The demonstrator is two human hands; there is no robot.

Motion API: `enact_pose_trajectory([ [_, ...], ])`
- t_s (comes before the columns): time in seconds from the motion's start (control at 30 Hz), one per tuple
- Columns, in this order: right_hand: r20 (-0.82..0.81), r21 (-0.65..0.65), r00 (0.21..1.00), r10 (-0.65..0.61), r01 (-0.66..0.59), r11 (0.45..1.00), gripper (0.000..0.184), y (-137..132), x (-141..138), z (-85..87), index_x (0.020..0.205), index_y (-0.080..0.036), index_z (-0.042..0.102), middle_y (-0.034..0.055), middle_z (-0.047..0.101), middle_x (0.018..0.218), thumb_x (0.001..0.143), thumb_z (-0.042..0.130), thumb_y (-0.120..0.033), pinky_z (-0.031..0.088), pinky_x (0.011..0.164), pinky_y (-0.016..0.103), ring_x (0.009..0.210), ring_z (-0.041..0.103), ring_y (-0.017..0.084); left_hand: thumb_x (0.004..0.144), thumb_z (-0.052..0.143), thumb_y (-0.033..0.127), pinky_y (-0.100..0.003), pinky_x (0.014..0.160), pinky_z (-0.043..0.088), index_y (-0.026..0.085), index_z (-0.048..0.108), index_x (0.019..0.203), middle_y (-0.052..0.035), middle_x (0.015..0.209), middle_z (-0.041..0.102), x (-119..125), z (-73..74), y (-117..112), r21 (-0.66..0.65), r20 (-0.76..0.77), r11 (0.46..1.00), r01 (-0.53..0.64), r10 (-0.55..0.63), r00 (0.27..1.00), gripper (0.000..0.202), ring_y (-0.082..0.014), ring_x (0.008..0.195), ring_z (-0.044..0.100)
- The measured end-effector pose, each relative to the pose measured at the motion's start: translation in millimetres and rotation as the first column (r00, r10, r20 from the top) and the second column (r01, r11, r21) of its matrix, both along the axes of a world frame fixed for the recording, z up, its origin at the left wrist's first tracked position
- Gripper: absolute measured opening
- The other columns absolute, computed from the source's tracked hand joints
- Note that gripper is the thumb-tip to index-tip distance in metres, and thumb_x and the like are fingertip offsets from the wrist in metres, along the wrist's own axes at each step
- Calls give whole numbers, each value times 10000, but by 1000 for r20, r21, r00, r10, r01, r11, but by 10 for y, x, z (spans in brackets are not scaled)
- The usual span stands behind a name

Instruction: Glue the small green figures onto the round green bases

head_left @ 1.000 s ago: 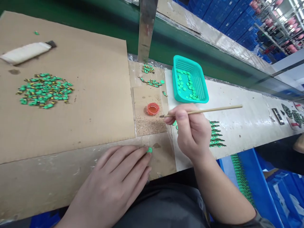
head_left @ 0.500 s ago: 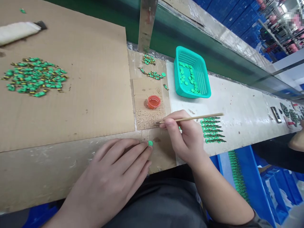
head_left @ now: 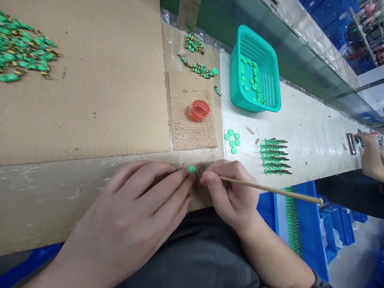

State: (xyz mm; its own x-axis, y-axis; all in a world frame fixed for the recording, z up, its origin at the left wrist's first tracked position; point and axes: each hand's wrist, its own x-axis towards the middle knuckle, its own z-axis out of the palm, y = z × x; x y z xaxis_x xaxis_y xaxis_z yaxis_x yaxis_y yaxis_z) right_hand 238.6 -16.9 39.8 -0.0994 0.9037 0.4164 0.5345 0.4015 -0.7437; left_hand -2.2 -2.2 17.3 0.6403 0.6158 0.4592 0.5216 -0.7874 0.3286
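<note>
My left hand [head_left: 141, 212] lies on the bench with its fingers together, the fingertips holding a small green disc [head_left: 192, 169] against the bench top. My right hand [head_left: 231, 192] pinches a thin wooden brush [head_left: 270, 189], its tip right at the disc. A small red cup of liquid [head_left: 199, 110] stands on a cardboard square beyond the disc. Several loose green discs [head_left: 233, 140] lie to the right of that square. A row of finished green pieces [head_left: 274, 157] lies further right.
A teal basket [head_left: 270, 60] with green discs stands at the back. A heap of green parts [head_left: 21, 52] lies on the big cardboard sheet [head_left: 90, 80] at the far left, with smaller heaps [head_left: 198, 68] near the post. Another person's hand [head_left: 370, 156] works at the right edge. Blue crates sit below the bench.
My right hand has brought the brush from near the red cup down and toward me to the disc. The view has tilted downward. My left hand stays on the disc.
</note>
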Motion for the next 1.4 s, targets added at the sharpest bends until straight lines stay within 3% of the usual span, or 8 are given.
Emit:
enact_pose_trajectory([
  [0.17, 42, 70, 998, 43, -45, 997, 175, 16, 1, -18, 1042, -303, 682, -8, 788, 855, 1210, 720, -268, 691, 689, 356, 733, 764, 187, 1188, 649, 271, -624, 1150, 632, 307, 804, 1497, -44, 1442, 849, -28, -54, -26, -9, -35, 1000, 5, -6, 999, 348, -368, 1336, 776],
  [0.47, 39, -27, 999, 10, -9, 1000, 145, -16, 2, -3, 1066, -307, 715, -6, 809, 882, 1201, 767, -307, 671, 710, 369, 778, 804, 197, 1194, 617, 275, -610, 1153, 671, 366, 810, 1455, 0, 1360, 870, -18, -2, -44, -44, -20, 999, -30, 29, 999, 337, -339, 1305, 806],
  [0.8, 53, -33, 998, 16, -14, 999, 144, -4, 3, -22, 1070, -307, 703, -7, 808, 894, 1198, 766, -286, 679, 726, 377, 793, 812, 197, 1183, 657, 249, -623, 1168, 649, 320, 830, 1450, -40, 1378, 860, -11, -20, -54, -55, -1, 998, -10, 10, 1000, 326, -362, 1327, 787],
  [0.97, -49, 7, 997, -55, 56, 998, 106, -21, 4, 8, 1107, -303, 729, -5, 821, 911, 1207, 739, -268, 691, 725, 370, 774, 810, 192, 1178, 657, 252, -623, 1115, 637, 261, 805, 1501, -50, 1373, 860, 2, 23, -32, -15, -19, 1000, -6, 6, 1000, 356, -356, 1278, 781],
  [1.07, -81, 92, 987, -139, 146, 985, 105, 177, 13, 86, 1107, -285, 740, -15, 809, 923, 1209, 736, -261, 679, 714, 343, 756, 805, 169, 1179, 664, 249, -591, 1063, 611, 184, 820, 1432, -70, 1299, 864, 34, 50, -1, 57, -26, 998, -9, 10, 1000, 304, -340, 1207, 759],
  [1.17, -62, 173, 983, -172, 180, 968, 171, 594, 31, 163, 1051, -281, 714, -22, 764, 922, 1218, 734, -310, 633, 690, 321, 755, 772, 152, 1199, 634, 236, -570, 1062, 559, 138, 825, 1370, -82, 1292, 861, 68, 54, 19, 86, -5, 996, 0, 1, 1000, 274, -331, 1184, 723],
  [1.3, 24, 199, 994, -105, 99, 975, 299, 1158, 58, 223, 933, -268, 621, -55, 658, 831, 1205, 743, -296, 525, 654, 286, 686, 656, 113, 1214, 573, 200, -566, 1069, 510, 112, 825, 1339, -91, 1295, 866, 96, 24, 38, 103, 33, 995, -11, 7, 999, 295, -335, 1184, 692],
  [1.4, 68, 153, 996, -64, 53, 987, 340, 1332, 59, 209, 898, -263, 593, -61, 622, 809, 1201, 745, -293, 475, 659, 285, 682, 617, 110, 1213, 558, 193, -568, 1079, 494, 117, 828, 1339, -88, 1292, 868, 93, 12, 49, 115, 33, 993, -9, 5, 999, 308, -340, 1182, 691],
])
